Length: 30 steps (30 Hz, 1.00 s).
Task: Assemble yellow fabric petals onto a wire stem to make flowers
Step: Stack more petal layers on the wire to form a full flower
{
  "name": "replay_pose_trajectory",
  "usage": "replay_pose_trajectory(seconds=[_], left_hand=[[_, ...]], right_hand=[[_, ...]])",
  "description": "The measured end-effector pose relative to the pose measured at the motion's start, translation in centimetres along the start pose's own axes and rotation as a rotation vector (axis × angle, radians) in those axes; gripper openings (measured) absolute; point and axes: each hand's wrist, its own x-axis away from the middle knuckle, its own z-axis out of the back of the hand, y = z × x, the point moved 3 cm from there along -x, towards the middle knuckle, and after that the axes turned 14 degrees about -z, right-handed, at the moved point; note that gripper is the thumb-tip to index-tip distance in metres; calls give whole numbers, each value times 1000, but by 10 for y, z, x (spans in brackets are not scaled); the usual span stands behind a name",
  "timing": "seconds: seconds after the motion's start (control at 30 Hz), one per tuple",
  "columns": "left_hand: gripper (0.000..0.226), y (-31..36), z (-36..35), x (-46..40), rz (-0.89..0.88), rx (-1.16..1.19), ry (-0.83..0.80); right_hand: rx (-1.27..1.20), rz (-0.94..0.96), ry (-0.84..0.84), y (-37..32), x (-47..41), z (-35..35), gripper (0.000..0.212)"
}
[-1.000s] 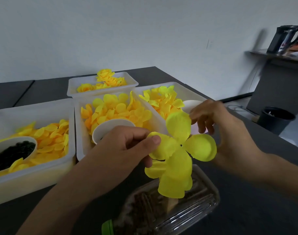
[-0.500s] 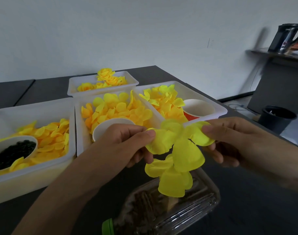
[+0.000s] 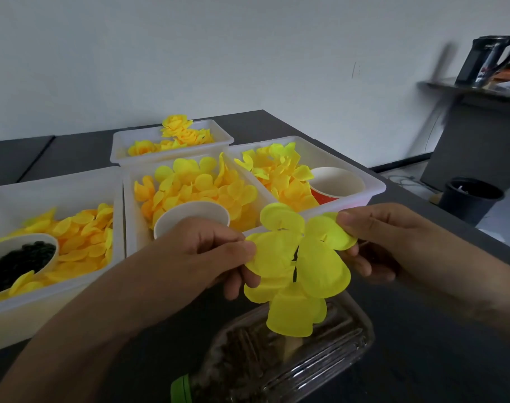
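Nearest the camera, a clear plastic clamshell box (image 3: 280, 370) of brown sticks is lying on the dark table (image 3: 439, 330). Just above and beyond that box, both hands are holding a cluster of yellow fabric petals (image 3: 299, 263) in the air. The left hand (image 3: 201, 257) is pinching the cluster's left petal between thumb and fingers; the right hand (image 3: 390, 242) is pinching the right petal the same way. No wire stem is showing; the petals may be hiding it. The petals look light, thin and floppy, easy to crease or tear, so gripping near the centre where they overlap seems safest. Beyond the box, white trays (image 3: 346, 210) are sitting heaped with loose petals, with paper cups (image 3: 192, 213) among them. Farthest from the box, a smaller tray (image 3: 172, 141) is holding finished flowers.
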Motion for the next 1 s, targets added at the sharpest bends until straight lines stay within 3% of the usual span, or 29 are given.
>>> replay_pose_trajectory(seconds=[0.43,0.83,1.0], left_hand=[[32,-10,-3,-2,17,-38,-56],[37,-17,-4,6,115,-304,-160],[35,-23,-13,8,176,-450,-255]], right_hand=[[23,-32,-1,5,-6,1,38],[123,-146,-62,30,-18,-5,36],[173,-106,-98,38,-26,-8,35]])
